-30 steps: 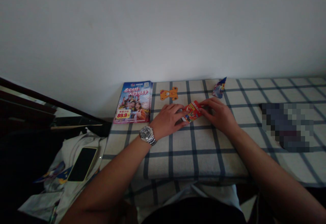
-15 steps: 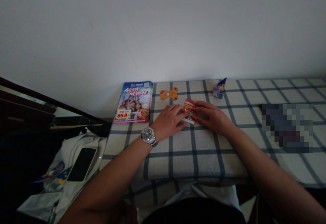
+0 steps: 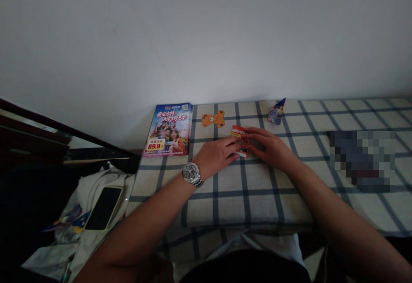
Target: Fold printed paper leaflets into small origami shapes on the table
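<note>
A small red printed paper [image 3: 237, 131], folded and with a white lower edge, lies on the checked tablecloth [image 3: 219, 210]. My left hand [image 3: 219, 152], with a watch [image 3: 192, 173] on its wrist, holds the paper from the left, its fingers lying across the print. From the right, the fingertips of my right hand [image 3: 268, 146] grip the other edge. The fingers partly cover the paper. Just behind it is a bear-shaped cutout [image 3: 213, 119]. A folded blue printed paper piece [image 3: 276, 112] stands further back to the right.
A stack of blue and pink flyers [image 3: 169, 128] sits at the table's back left. A dark pixelated item [image 3: 360, 163] lies on the right. Below the table's left side, a phone [image 3: 103, 208] rests on a white bag [image 3: 72, 244]. The wall [image 3: 206, 38] borders the table's back.
My left hand has slid slightly right, and its fingers now reach further over the red paper. My right hand has barely moved.
</note>
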`<move>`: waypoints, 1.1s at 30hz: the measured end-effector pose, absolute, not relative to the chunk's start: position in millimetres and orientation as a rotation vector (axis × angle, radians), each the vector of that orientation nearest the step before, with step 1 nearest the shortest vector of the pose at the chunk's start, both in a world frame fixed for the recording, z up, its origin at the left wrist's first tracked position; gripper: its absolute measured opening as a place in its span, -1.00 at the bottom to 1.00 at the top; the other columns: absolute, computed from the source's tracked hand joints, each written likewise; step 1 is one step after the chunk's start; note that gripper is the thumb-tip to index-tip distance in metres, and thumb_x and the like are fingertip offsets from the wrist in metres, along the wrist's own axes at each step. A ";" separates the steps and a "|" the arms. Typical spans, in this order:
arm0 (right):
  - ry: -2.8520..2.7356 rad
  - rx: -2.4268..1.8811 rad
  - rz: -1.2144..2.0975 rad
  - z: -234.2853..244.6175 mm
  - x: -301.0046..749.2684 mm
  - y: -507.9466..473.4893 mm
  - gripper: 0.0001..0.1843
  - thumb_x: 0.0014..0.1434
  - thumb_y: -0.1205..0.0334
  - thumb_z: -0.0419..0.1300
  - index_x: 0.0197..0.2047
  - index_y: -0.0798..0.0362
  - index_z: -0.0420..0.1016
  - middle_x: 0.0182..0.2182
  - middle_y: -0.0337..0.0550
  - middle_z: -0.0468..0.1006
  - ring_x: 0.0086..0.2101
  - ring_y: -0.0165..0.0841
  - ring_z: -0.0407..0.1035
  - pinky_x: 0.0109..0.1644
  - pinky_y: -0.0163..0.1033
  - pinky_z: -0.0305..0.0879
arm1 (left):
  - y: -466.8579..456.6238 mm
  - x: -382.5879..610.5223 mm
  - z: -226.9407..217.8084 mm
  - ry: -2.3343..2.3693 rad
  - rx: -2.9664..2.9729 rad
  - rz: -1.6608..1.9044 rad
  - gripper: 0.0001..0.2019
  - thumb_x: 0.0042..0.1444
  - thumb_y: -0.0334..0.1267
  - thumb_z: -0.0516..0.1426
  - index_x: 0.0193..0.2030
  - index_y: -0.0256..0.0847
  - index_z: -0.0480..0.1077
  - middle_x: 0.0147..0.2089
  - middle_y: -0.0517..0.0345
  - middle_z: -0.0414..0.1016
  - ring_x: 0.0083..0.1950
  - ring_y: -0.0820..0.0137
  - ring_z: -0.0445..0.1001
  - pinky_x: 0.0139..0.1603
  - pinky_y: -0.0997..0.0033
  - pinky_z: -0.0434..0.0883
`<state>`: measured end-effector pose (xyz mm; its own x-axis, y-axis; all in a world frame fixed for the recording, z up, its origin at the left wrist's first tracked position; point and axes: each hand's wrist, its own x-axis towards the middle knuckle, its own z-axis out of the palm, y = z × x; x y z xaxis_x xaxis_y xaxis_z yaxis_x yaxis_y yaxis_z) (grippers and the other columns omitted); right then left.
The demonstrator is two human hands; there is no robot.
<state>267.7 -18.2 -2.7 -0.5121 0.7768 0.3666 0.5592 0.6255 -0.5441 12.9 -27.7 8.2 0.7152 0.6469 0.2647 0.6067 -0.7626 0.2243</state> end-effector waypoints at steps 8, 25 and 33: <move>-2.169 -1.129 0.445 7.9 269.1 -18.7 -0.79 0.37 0.20 0.22 0.04 -0.03 0.57 0.04 0.03 0.60 0.05 -0.08 0.52 0.21 0.11 0.46 | -29.5 17.1 9.6 1.070 2.805 0.544 -0.74 0.47 -0.21 0.08 0.18 -0.08 0.51 0.28 0.11 0.51 0.06 0.32 0.62 -0.23 0.41 0.53; -2.309 -1.177 0.366 6.5 269.6 -19.3 -0.77 0.29 0.02 0.33 -0.30 -0.04 0.49 -0.24 -0.07 0.54 -0.20 -0.14 0.44 -0.09 -0.04 0.39 | -32.1 20.9 10.5 1.206 2.781 0.551 -0.55 0.39 -0.43 0.08 0.35 0.00 0.30 0.24 0.08 0.53 -0.05 0.30 0.61 -0.38 0.41 0.46; -2.340 -1.229 0.263 2.7 264.1 -21.0 -0.75 0.26 -0.01 0.37 -0.28 -0.04 0.50 -0.18 -0.04 0.52 -0.16 -0.10 0.42 -0.01 0.04 0.39 | -32.2 22.0 9.0 1.207 2.675 0.690 -0.72 0.39 -0.36 0.09 0.19 -0.11 0.39 0.18 0.08 0.50 -0.04 0.33 0.59 -0.26 0.38 0.51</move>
<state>264.1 -21.0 2.7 -0.4812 0.8144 0.3243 0.7221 0.5780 -0.3801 22.0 -32.2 9.0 0.5761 0.7368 0.3539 0.6787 -0.6725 0.2952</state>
